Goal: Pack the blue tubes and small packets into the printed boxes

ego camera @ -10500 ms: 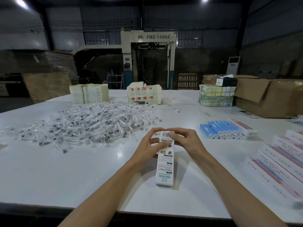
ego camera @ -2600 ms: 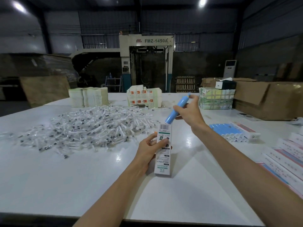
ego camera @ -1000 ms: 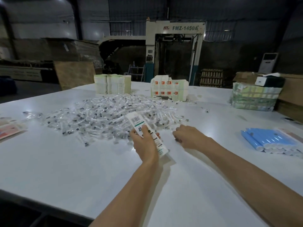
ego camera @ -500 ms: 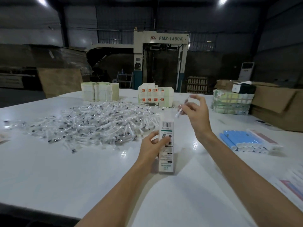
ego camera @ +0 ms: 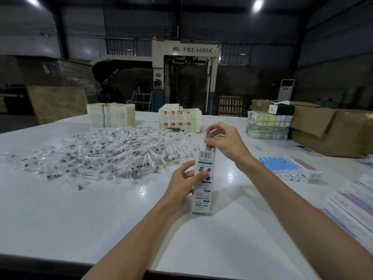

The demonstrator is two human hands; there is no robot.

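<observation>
Over box point(ego camera: 202, 182), packet point(ego camera: 207, 135) in right hand point(ego camera: 226, 142)

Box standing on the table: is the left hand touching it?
Touching. The head view shows the left hand curling thumb and fingers round the box; the right hand pinches a packet above it.

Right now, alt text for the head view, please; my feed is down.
The left hand holds a printed box upright on the white table while the right hand pinches a small packet at its top. Loose packets lie piled left, blue tubes right.
</observation>
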